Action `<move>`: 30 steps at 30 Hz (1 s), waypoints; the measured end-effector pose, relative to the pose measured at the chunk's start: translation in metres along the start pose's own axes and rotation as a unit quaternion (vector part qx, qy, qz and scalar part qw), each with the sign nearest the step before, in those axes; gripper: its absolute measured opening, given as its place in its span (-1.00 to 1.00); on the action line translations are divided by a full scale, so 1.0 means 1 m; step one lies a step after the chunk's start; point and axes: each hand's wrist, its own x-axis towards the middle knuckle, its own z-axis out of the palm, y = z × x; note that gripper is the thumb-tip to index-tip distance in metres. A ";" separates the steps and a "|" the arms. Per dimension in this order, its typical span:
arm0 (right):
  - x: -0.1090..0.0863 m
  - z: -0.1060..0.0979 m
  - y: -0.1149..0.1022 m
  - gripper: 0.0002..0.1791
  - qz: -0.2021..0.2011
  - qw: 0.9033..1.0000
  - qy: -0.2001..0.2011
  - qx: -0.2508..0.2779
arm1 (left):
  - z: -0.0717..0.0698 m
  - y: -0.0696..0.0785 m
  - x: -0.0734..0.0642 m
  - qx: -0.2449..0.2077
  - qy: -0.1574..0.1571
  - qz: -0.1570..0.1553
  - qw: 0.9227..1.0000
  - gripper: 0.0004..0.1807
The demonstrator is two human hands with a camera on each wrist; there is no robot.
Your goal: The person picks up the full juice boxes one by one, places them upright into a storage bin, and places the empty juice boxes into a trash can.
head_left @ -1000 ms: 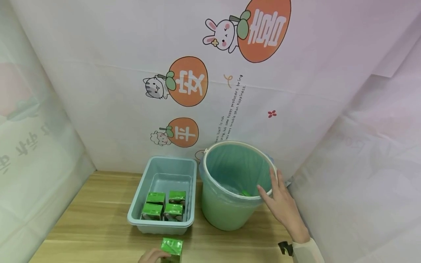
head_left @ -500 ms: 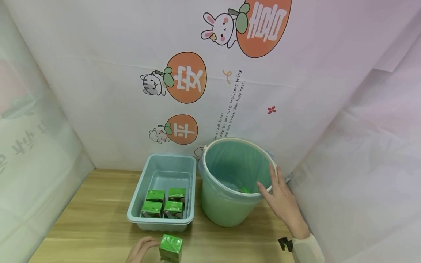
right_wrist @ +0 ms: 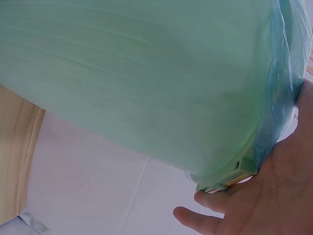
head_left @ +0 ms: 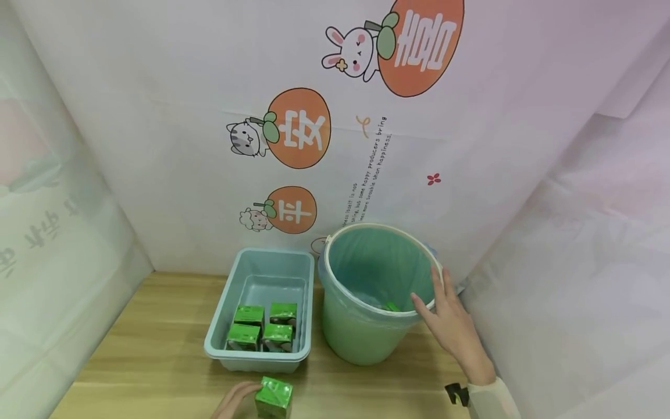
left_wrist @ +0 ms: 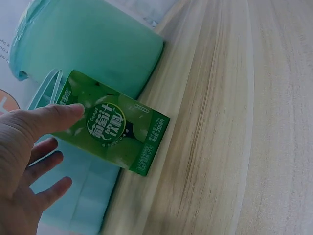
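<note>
A green juice box [head_left: 274, 398] stands on the wooden table in front of the pale blue tray [head_left: 262, 356]. My left hand [head_left: 235, 398] pinches its left side; in the left wrist view the thumb [left_wrist: 61, 115] lies on the front of the juice box [left_wrist: 115, 127]. Three other fingers show beside it, off the box, and the index finger is hidden. My right hand [head_left: 454, 326] rests with fairly straight fingers on the rim of a green bucket [head_left: 361, 337]. In the right wrist view, two fingertips of the right hand [right_wrist: 274, 196] reach past the bucket's outer side.
Several green boxes [head_left: 260, 331] stand in the tray's near half. The bucket is lined with a thin bluish bag [right_wrist: 281, 83], and a small bright green piece [head_left: 389, 306] shows inside it. Printed white cloth [head_left: 199, 145] encloses the table [head_left: 152, 349] at the back and sides.
The left hand's fingers loosened and moved left off the box's top, then came back against its far left corner. The juice box turned slightly. The right hand stayed on the rim.
</note>
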 end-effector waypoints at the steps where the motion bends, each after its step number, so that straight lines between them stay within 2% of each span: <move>1: -0.001 0.001 0.000 -0.02 0.000 1.000 -0.001 -0.001 | 0.003 -0.010 -0.004 -0.024 -0.018 -0.015 0.999 -0.10; 3: -0.002 0.001 0.000 -0.02 0.001 1.000 -0.002 -0.002 | 0.006 -0.024 -0.009 -0.087 -0.058 -0.060 0.993 -0.14; 5: -0.003 0.002 0.001 -0.03 0.000 1.000 0.001 -0.001 | 0.007 -0.030 -0.008 -0.150 -0.098 -0.123 0.976 -0.18; 6: -0.003 0.002 0.001 -0.03 -0.001 1.000 0.003 -0.002 | 0.007 -0.030 -0.006 -0.175 -0.116 -0.157 0.965 -0.21; 7: -0.003 0.002 0.001 -0.03 -0.003 1.000 0.005 -0.001 | 0.007 -0.029 -0.003 -0.191 -0.129 -0.196 0.953 -0.26; 9: -0.003 0.002 0.000 -0.03 -0.004 1.000 0.007 0.001 | 0.007 -0.022 0.002 -0.194 -0.133 -0.236 0.943 -0.31; 10: -0.002 0.002 0.001 -0.03 -0.005 1.000 0.008 0.001 | 0.006 -0.018 0.004 -0.201 -0.130 -0.245 0.939 -0.31; 12: -0.001 0.002 0.000 -0.03 -0.006 1.000 0.010 0.002 | 0.007 -0.011 0.008 -0.205 -0.111 -0.252 0.939 -0.24; 14: -0.001 0.001 0.000 -0.03 -0.004 1.000 0.011 0.002 | 0.008 -0.008 0.012 -0.190 -0.095 -0.237 0.948 -0.21; 18: -0.001 0.001 -0.001 -0.03 -0.003 1.000 0.011 0.004 | 0.011 -0.015 0.016 -0.182 -0.110 -0.240 0.947 -0.23; 20: -0.001 0.001 -0.001 -0.04 -0.005 1.000 0.012 0.005 | 0.012 -0.020 0.017 -0.194 -0.120 -0.244 0.943 -0.19; 24: -0.001 0.001 -0.001 -0.03 -0.006 1.000 0.012 0.008 | 0.014 -0.026 0.014 -0.225 -0.133 -0.239 0.935 -0.24; 28: -0.001 0.001 -0.002 -0.02 -0.003 1.000 0.008 0.007 | 0.017 -0.026 0.009 -0.219 -0.120 -0.227 0.941 -0.34; 30: -0.001 0.001 -0.002 -0.02 -0.002 1.000 0.008 0.007 | 0.017 -0.025 0.008 -0.216 -0.112 -0.205 0.948 -0.39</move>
